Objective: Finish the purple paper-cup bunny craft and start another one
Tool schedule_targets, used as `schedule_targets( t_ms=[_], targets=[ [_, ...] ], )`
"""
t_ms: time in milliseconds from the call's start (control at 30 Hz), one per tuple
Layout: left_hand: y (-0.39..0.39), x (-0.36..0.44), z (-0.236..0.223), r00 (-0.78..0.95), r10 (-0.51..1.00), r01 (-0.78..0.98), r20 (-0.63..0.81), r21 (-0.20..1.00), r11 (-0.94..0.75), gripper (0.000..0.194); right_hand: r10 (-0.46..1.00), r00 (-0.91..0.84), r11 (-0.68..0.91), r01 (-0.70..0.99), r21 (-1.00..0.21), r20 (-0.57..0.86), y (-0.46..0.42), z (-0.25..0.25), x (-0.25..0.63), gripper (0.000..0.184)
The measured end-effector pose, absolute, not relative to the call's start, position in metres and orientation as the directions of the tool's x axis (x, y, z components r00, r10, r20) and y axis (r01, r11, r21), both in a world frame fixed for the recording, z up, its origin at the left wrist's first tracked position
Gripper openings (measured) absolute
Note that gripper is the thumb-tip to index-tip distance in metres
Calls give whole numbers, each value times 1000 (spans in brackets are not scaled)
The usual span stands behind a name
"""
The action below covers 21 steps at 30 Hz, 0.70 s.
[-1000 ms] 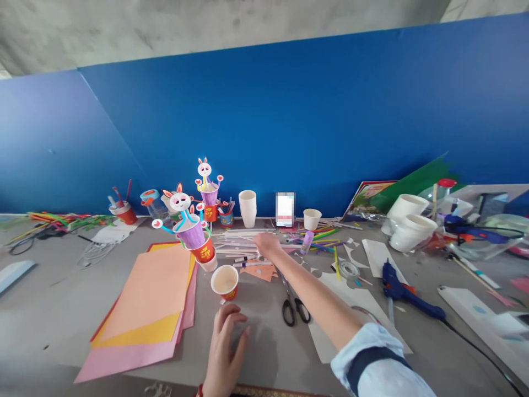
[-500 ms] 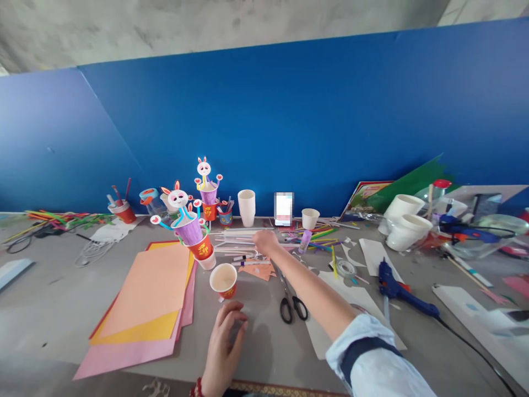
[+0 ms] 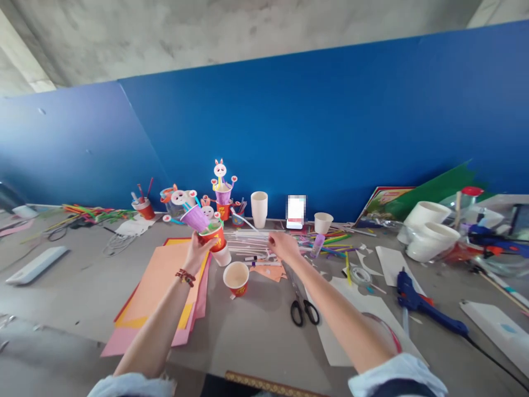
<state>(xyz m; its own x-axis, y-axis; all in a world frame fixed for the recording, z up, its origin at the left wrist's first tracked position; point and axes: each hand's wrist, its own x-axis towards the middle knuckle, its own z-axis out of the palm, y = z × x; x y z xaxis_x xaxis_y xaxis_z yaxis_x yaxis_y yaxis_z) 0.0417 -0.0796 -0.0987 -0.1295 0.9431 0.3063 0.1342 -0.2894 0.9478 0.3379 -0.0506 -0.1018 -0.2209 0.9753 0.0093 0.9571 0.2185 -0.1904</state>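
Nearest you: scissors & open paper cup, btwn your forearms. Your L hand grips the red cup of the rabbit figure, which tips L, just past the paper cup. Your R hand looks closed w/ thin white stick pinched in fingertips; stick's long axis runs away & L, figure lies L of R hand, L hand nearer figure. Beyond: tall white cup, upright
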Motion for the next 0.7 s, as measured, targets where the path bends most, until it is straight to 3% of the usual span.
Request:
schedule_targets(
  t_ms=[233,567,700],
  targets=[
    [-68,56,-139,-68,950,83,306,950,-301,70,974,-214,227,934,-277,75,-71,-105,344,16],
    [-70,43,-127,75,956,119,283,950,-290,60,983,-183,181,944,-277,18,-87,-119,330,12],
    [-66,43,-132,72,954,119,290,948,-297,59,964,-234,261,917,-303,124,-90,-97,322,22]
  ],
)
